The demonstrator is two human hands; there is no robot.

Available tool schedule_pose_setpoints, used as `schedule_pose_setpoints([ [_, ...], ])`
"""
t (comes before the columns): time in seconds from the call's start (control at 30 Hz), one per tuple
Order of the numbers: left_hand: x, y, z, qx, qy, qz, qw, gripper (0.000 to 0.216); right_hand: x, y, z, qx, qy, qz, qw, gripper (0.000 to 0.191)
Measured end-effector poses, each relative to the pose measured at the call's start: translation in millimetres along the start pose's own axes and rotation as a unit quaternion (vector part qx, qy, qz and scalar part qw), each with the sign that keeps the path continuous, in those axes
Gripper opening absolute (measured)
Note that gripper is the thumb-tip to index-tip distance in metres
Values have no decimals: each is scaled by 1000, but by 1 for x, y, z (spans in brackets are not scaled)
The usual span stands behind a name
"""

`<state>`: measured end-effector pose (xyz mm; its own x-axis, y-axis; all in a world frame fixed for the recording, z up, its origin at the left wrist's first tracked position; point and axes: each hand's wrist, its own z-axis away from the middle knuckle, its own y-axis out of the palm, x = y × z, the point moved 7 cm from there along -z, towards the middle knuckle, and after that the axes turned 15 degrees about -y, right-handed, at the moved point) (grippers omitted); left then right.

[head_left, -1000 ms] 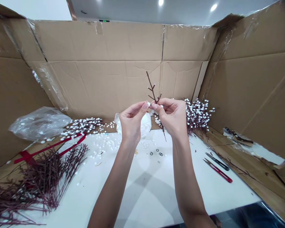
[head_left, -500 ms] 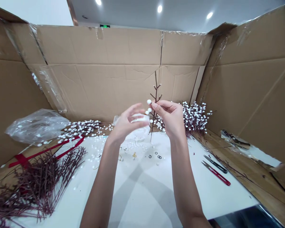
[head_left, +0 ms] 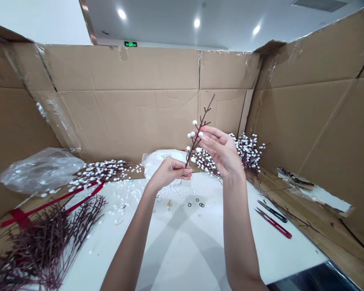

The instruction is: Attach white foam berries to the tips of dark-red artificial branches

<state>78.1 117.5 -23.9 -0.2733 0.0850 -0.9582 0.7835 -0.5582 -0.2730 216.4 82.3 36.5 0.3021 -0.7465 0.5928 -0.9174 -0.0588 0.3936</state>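
Twig (head_left: 194,143) stood tilted above the table (head_left: 185,254), partly beaded.
White beads (head_left: 193,134) tipped its lower branches; upper ones were left bare; the left hand (head_left: 172,173) pinched its foot; the right hand (head_left: 223,150) had fingers at mid-stem, grip unclear; loose beads (head_left: 171,190) littered the table; cardboard walls (head_left: 133,117) enclosed it; ceiling lights (head_left: 197,23) shone.

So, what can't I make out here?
In the head view:
Twig: lower stem partly hidden by the left hand.
White-tipped sprigs at right: partly hidden by the right hand.
Bare-twig pile: cut off by the left edge.
Lettering on the white bag: too small to read.
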Motion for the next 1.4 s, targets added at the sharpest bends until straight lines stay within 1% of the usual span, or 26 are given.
schedule_pose_setpoints([
  [0.07,1,0,-1,-3,1,13,1000,20,2,-9,-2,1,-10,8,1000,33],
  [0.2,5,6,-4,30,-13,16,999,20,6,-22,-5,-37,-58,54,996,32],
  [0.3,8,11,-5,57,-22,-1,998,19,10,-17,-5,-19,-87,79,993,31],
  [0.4,11,14,-5,76,-35,-19,996,20,13,-6,-3,8,-99,75,992,21],
  [0.53,12,15,-6,84,-39,-27,995,18,15,-1,-1,-12,-120,62,991,10],
  [0.77,7,19,-1,98,-48,-26,994,18,13,7,-1,-33,-149,16,988,7],
  [0.9,7,21,-1,103,-50,-29,993,18,12,7,-1,-65,-166,34,983,8],
  [1.0,9,25,-4,98,-32,-30,994,19,11,5,-3,-67,-169,78,980,9],
  [1.07,11,29,-5,97,-19,-26,995,21,11,3,-5,-66,-176,88,978,12],
  [1.17,17,31,-6,124,-19,-9,992,25,9,-3,-7,-61,-179,101,977,14],
  [1.23,27,24,-8,141,-24,16,990,36,8,-7,-9,-55,-181,118,975,14],
  [1.27,34,18,-12,138,-28,27,990,42,9,-9,-10,-54,-184,124,974,14],
  [1.3,45,9,-17,112,-37,31,993,44,10,-11,-10,-54,-189,126,972,15],
  [1.33,58,-1,-23,77,-51,22,995,45,12,-13,-11,-54,-194,125,971,15],
  [1.37,73,-10,-30,30,-70,-12,997,44,14,-14,-11,-55,-199,120,971,15],
  [1.4,90,-18,-37,-21,-97,-72,993,41,16,-16,-11,-56,-202,112,971,16],
])
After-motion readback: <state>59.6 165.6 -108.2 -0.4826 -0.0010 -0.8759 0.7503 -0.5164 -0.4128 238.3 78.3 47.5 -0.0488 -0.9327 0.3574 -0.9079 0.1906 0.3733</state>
